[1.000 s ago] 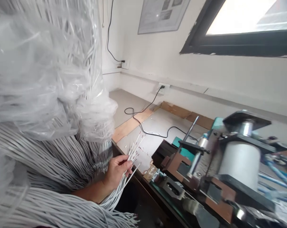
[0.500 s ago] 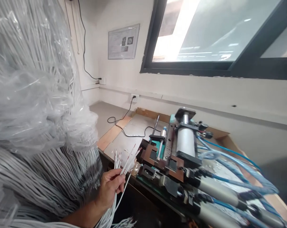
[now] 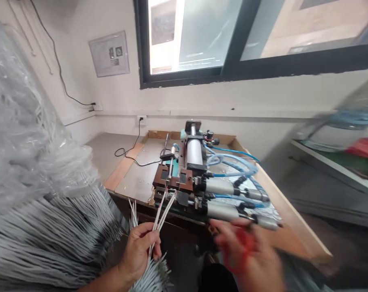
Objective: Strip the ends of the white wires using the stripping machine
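My left hand (image 3: 139, 253) is closed round a small bunch of thin white wires (image 3: 159, 211) whose ends stick up toward the front of a pneumatic machine (image 3: 190, 178). A big bundle of the same white wires (image 3: 50, 239) lies at my left, partly under clear plastic wrap (image 3: 25, 142). My right hand (image 3: 247, 259) is low at the right, in front of the machine's cylinders; it is blurred by motion, with something red at it that I cannot make out.
The machine sits in a shallow wooden tray (image 3: 293, 219) on a grey bench, with blue air hoses (image 3: 232, 158) at its right. A black cable (image 3: 132, 150) runs to a wall socket. A window is above. A second bench (image 3: 332, 162) stands at the right.
The view has swung right and pulled back from the machine. My left hand has kept the wires and lowered a little. My right hand has come into view at the lower right.
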`<state>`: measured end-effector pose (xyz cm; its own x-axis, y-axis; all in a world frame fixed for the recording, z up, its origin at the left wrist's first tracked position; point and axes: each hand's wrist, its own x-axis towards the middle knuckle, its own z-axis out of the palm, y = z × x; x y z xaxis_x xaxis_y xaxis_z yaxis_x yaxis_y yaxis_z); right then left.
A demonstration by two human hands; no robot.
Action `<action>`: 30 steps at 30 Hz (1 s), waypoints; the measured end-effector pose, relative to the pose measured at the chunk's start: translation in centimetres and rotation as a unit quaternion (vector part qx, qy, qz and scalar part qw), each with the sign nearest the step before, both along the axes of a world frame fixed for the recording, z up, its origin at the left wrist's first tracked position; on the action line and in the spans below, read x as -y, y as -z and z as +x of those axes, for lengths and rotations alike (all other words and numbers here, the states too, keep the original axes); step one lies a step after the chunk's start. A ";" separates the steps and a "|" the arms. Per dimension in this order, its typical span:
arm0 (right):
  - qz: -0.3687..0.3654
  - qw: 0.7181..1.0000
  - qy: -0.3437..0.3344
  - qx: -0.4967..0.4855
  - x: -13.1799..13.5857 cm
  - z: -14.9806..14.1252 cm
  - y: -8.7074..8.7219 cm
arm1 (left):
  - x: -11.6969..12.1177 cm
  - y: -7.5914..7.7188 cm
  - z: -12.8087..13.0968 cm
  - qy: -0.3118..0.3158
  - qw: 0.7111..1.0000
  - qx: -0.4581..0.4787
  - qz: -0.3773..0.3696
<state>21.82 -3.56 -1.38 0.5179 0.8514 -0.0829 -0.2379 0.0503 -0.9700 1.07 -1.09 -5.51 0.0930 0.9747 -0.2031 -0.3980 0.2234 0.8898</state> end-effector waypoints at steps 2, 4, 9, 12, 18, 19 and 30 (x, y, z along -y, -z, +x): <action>0.008 0.994 -0.090 -0.053 -0.5 -3.7 -0.4 | 0.8 -0.1 0.5 0.020 1.000 -0.006 -0.004; 0.021 0.984 -0.153 -0.085 -1.1 -6.3 -0.8 | 1.5 -0.1 0.7 0.037 0.999 -0.016 -0.006; 0.086 0.969 -0.181 -0.141 -1.7 -7.8 -0.2 | 2.7 0.3 0.7 0.073 0.996 -0.049 -0.005; 0.096 0.968 -0.182 -0.146 -1.7 -7.6 0.4 | 2.9 0.3 0.5 0.094 0.993 -0.068 0.004; 0.067 0.966 -0.209 -0.140 -0.8 -8.2 1.4 | 2.4 -0.1 0.2 0.029 0.996 -0.050 0.067; 0.060 0.964 -0.214 -0.143 -0.6 -8.3 1.6 | 2.2 -0.2 0.1 0.011 0.996 -0.053 0.075; -0.010 0.961 -0.242 -0.134 0.1 -9.6 4.0 | 0.8 -1.4 -0.5 0.011 0.992 -0.118 0.051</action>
